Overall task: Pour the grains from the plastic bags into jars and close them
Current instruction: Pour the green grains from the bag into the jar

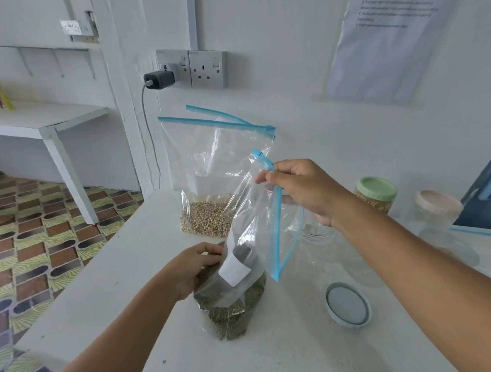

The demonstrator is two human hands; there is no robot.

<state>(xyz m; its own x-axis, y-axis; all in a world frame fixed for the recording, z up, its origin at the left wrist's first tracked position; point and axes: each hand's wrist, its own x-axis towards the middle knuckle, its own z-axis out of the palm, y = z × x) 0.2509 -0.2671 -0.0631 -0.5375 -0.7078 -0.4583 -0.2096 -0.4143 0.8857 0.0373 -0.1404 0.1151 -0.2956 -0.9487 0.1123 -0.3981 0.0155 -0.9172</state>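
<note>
A clear zip bag of dark green grains (232, 306) stands on the white table (103, 288) in front of me. My right hand (305, 192) pinches its blue zip strip at the top, and the mouth hangs open. My left hand (198, 266) grips the bag's left side just above the grains. Behind it stands a second open zip bag of pale beige grains (206, 217). An empty clear jar (316, 255) stands without a lid to the right of the green bag, partly behind my right wrist. Its grey-blue lid (347, 307) lies flat on the table.
Two closed jars stand at the back right, one with a green lid (375, 193), one with a pale pink lid (437, 205). An empty bag (458, 245) lies beside them. A charger (158, 80) and cable hang from the wall sockets. The table's left edge drops to a tiled floor.
</note>
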